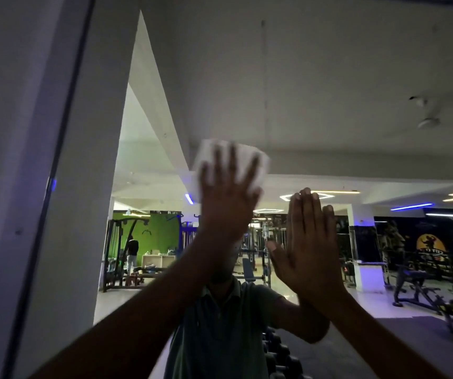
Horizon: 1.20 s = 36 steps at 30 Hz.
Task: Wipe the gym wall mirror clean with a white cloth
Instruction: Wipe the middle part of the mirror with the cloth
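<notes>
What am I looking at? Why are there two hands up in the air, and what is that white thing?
This picture comes from a camera worn on a person's head, so you see what they see. They are standing close to a big wall mirror in a gym. The left hand has its fingers spread flat and presses a white cloth against the glass to wipe it. It looks blurry, so it is probably moving. The right hand is flat too, fingers together, and holds nothing; whether it touches the glass I can't tell. Everything behind the hands is a reflection: the person's own shirt, the gym machines, a green wall and ceiling lights.
</notes>
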{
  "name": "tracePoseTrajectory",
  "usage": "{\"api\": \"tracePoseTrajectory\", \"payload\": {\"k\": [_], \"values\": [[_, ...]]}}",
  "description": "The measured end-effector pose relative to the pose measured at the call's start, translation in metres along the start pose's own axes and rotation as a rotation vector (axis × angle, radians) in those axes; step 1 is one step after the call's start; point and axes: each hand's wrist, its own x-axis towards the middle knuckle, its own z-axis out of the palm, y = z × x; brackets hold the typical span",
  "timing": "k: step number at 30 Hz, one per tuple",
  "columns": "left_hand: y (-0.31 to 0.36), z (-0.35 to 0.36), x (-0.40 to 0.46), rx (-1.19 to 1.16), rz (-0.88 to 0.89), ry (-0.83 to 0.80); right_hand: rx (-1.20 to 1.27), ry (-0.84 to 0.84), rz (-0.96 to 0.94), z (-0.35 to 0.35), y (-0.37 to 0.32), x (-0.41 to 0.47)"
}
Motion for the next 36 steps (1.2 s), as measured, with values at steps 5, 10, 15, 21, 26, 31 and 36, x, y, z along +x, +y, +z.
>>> {"api": "tracePoseTrajectory", "payload": {"k": [5, 10, 15, 21, 26, 31, 36], "values": [[-0.047, -0.004, 0.007, 0.043, 0.372, 0.004, 0.066, 0.000, -0.011, -0.002, 0.009, -0.011], [-0.187, -0.028, -0.035, 0.125, -0.162, 0.065, 0.067, -0.026, -0.013, -0.004, 0.018, -0.038], [-0.153, -0.038, -0.066, 0.101, -0.531, 0.066, 0.077, -0.014, 0.031, -0.003, 0.007, -0.036], [-0.029, -0.029, -0.141, -0.018, 0.248, -0.171, 0.030, -0.100, 0.037, -0.001, -0.019, -0.075], [-0.114, -0.045, -0.123, 0.090, 0.076, -0.126, 0.074, -0.179, -0.034, -0.005, -0.001, -0.112], [-0.065, -0.042, -0.123, 0.110, -0.198, -0.091, 0.061, -0.176, -0.004, -0.012, -0.018, -0.129], [0.016, -0.024, -0.139, -0.038, 0.266, -0.224, 0.095, -0.218, -0.046, -0.017, -0.015, -0.146]]}}
